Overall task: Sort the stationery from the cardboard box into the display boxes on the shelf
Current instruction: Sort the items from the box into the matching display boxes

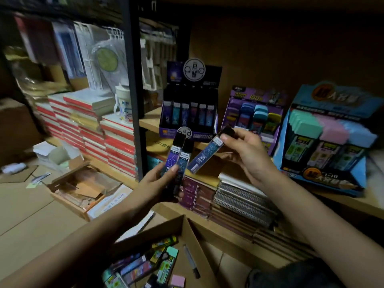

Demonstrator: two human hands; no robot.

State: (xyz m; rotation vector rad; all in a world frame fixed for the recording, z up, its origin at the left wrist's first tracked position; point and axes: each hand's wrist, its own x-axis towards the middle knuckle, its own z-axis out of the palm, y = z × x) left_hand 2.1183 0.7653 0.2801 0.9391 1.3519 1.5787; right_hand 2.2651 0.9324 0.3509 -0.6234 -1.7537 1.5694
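Mid-sort: left hand (164, 180) grips 2 lead cases (179, 156), right hand (247, 154) pinches 1 tilted case (204, 156), both just before the purple display box (200, 133); next, likely slot it upright there.

Dim room, light weak & darker twd the top. Wooden shelf (150, 121) w/ brown back wall (270, 48), black metal post (135, 90) at its left end. Red-edged notebook stacks (118, 142) left of post, spiral notebooks (239, 196) under shelf, tan panel floor (25, 215).
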